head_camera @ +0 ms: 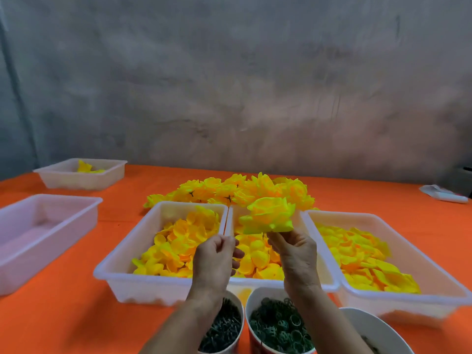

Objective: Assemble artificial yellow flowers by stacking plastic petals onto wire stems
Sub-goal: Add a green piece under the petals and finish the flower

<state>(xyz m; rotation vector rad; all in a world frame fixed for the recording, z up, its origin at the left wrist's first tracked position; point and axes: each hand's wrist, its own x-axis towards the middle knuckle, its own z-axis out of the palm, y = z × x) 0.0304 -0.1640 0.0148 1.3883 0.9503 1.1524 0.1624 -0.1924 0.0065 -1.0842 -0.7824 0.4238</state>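
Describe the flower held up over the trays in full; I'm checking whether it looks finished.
The flower is a bright yellow rose-like bloom of layered, thin petals that look like fabric or soft plastic, greenish at the lit edges. It looks full, with several layers around a closed centre. It is held up above the middle tray, tilted slightly, top facing up and away. The right hand pinches it from underneath; its stem is hidden. The left hand, fingers curled, is beside it without touching the petals.

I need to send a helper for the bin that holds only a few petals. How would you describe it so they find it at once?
On the orange table, look to the far left corner, behind the big empty tray. The small white tray there holds just a few yellow petals, unlike the three heaped trays in front of the hands.
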